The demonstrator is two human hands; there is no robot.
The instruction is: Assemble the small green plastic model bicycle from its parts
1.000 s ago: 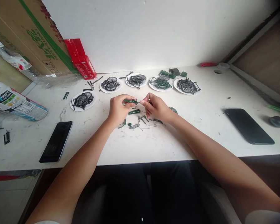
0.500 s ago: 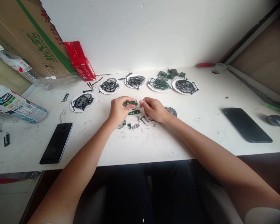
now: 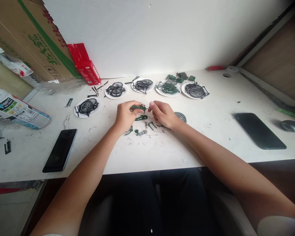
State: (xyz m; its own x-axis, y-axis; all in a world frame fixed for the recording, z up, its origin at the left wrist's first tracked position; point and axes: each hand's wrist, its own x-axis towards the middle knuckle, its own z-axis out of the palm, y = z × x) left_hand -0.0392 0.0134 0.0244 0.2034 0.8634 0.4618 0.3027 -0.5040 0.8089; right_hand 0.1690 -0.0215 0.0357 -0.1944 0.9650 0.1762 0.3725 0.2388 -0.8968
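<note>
Fingers and thumb of the left hand [image 3: 124,113] are closed on a small green bike part [image 3: 142,107], held just over the white table [image 3: 137,155] with one end poking out to the right; the right hand [image 3: 163,114] has its thumb and fingertips pressed together on a thin rod [image 3: 148,108], which points at that end of the part; whether the rod touches the part or sits in it is too small to tell.

Loose pieces lie under and in front of the hands: a long green cover [image 3: 141,118] just below the held part, a forked green piece [image 3: 151,126], a curved green strip [image 3: 129,131] and a small rack [image 3: 143,132]; a spoked wheel [image 3: 181,117] shows partly behind the right wrist.

As for progress, the work looks nearer its start than its end; one spot on the green part is getting attention, while the pieces on the table lie loose, the wheel among them; farther back are five paper plates [image 3: 126,90], one bearing green parts [image 3: 167,88] and the others dark parts [image 3: 87,105]; all five are well apart from the hands, and their contents seem a matter outside the step in hand.
</note>
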